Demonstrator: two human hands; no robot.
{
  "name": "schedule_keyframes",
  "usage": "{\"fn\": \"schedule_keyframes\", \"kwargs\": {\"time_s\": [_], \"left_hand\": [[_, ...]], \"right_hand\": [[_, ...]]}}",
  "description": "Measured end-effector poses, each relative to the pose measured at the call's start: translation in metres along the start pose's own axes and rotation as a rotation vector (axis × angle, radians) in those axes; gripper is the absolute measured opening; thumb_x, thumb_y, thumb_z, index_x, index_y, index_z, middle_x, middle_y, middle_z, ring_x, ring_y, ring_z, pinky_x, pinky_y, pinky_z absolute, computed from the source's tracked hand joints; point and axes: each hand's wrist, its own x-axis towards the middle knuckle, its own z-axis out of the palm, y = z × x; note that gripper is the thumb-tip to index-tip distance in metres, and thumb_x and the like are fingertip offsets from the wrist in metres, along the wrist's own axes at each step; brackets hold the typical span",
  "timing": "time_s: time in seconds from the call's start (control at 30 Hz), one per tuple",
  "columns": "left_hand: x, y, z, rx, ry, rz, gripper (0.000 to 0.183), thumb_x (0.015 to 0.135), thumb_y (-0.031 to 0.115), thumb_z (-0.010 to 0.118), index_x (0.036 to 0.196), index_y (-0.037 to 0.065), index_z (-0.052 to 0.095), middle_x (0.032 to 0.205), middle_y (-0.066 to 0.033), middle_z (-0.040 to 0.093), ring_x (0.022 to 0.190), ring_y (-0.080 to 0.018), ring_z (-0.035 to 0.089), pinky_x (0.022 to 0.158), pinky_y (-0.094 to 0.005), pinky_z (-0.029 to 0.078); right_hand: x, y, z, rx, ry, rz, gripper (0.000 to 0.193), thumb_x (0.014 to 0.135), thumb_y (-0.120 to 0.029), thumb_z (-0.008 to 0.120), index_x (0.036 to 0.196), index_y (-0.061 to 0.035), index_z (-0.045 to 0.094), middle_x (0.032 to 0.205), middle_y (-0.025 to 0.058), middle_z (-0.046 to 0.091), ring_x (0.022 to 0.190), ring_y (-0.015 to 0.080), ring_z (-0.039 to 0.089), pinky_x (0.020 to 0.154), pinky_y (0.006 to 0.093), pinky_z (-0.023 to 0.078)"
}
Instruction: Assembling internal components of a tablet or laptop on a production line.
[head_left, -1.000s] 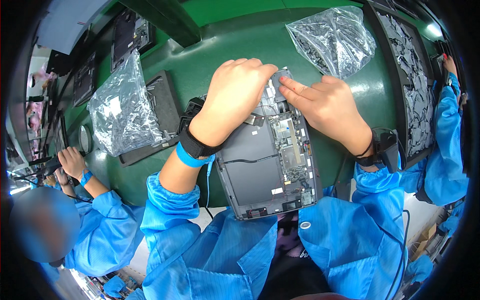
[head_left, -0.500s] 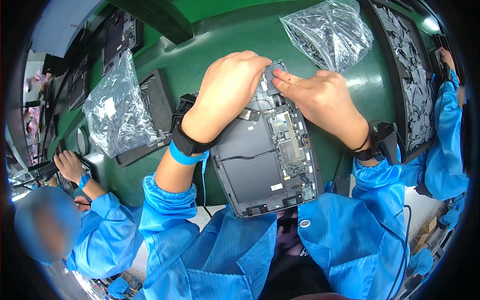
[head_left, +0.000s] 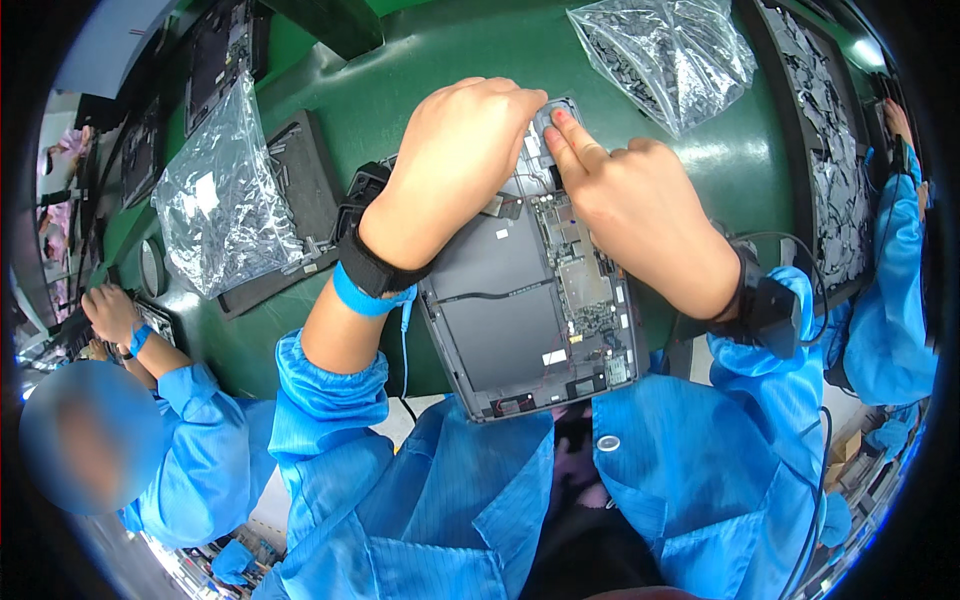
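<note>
An opened tablet point(head_left: 497, 340) lies lengthwise before me, its lower end close to my jacket. Large dark grey panels fill its left side, and a circuit board point(head_left: 583, 283) runs along the right. My left hand point(head_left: 455, 175) is bent over the tablet's far end with its fingers curled together; their tips and anything in them are hidden. At the far right corner, my right hand point(head_left: 645, 205) lays its outstretched index and middle fingers on a flat grey piece point(head_left: 544, 119). Its other fingers are folded under. A blue wrist strap point(head_left: 365, 296) circles my left wrist.
Left on the green bench point(head_left: 460, 50), a clear bag of small parts point(head_left: 225, 215) rests on a dark foam tray point(head_left: 305, 170). Another parts bag point(head_left: 665, 60) lies far right, near a long black tray point(head_left: 835, 170) of grey pieces. People in blue work at both sides.
My right index and middle fingers have turned from pointing left to pointing away from me, farther up the grey piece. My left hand stays at the tablet's far end. The view has shifted slightly.
</note>
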Motion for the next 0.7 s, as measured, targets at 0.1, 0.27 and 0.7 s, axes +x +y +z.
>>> {"fn": "schedule_keyframes", "kwargs": {"time_s": [0.1,0.27,0.7], "left_hand": [[-0.001,0.000,-0.002,-0.005,-0.018,-0.026,0.022,0.084,0.007,0.060,0.104,0.001,0.069,0.095,-0.0165,0.068,0.090,-0.0350,0.064,0.079,-0.0414,0.051],[-0.008,0.001,0.000,-0.019,-0.036,-0.029,0.026,0.086,0.007,0.058,0.110,0.000,0.067,0.101,-0.0187,0.068,0.097,-0.0354,0.063,0.085,-0.0416,0.050],[-0.009,-0.003,0.004,0.022,-0.031,-0.047,0.025,0.086,0.005,0.057,0.107,-0.002,0.067,0.098,-0.0191,0.069,0.095,-0.0356,0.064,0.083,-0.0425,0.051]], "right_hand": [[0.001,0.004,0.004,0.124,0.094,-0.003,0.037,0.074,-0.007,0.060,0.109,0.0015,0.068,0.111,0.0194,0.068,0.065,0.0225,0.069,0.056,0.0343,0.052],[0.008,0.034,0.017,0.415,0.091,0.033,0.028,0.076,-0.007,0.060,0.102,-0.0122,0.071,0.097,0.0076,0.071,0.071,0.0315,0.067,0.064,0.0415,0.054],[0.015,0.030,0.007,-0.104,0.286,-0.452,0.029,0.071,-0.012,0.064,0.098,-0.0021,0.070,0.104,0.0016,0.070,0.080,0.0153,0.059,0.072,0.0299,0.044]]}}
